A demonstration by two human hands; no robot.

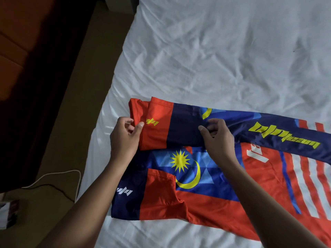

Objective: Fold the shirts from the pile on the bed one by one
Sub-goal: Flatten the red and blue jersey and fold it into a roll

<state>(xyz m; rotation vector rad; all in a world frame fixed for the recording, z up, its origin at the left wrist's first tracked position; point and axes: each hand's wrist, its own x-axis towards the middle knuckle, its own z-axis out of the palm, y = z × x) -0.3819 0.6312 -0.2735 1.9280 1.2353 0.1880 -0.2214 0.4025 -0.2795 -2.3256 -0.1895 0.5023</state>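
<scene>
As the shirt (197,194) stretches rightward across the bed (197,59), left hand (125,136) pinches its sleeve (180,127) end, right hand (219,138) pinches mid-sleeve.

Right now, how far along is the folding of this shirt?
Done: the shirt lies spread flat on the bed, and one long sleeve is laid across its body. In hand: the left hand pinches the sleeve at its red end, the right hand at its navy middle. Left: the body is not yet folded up; it runs past the picture's right edge. No pile is in view.
</scene>
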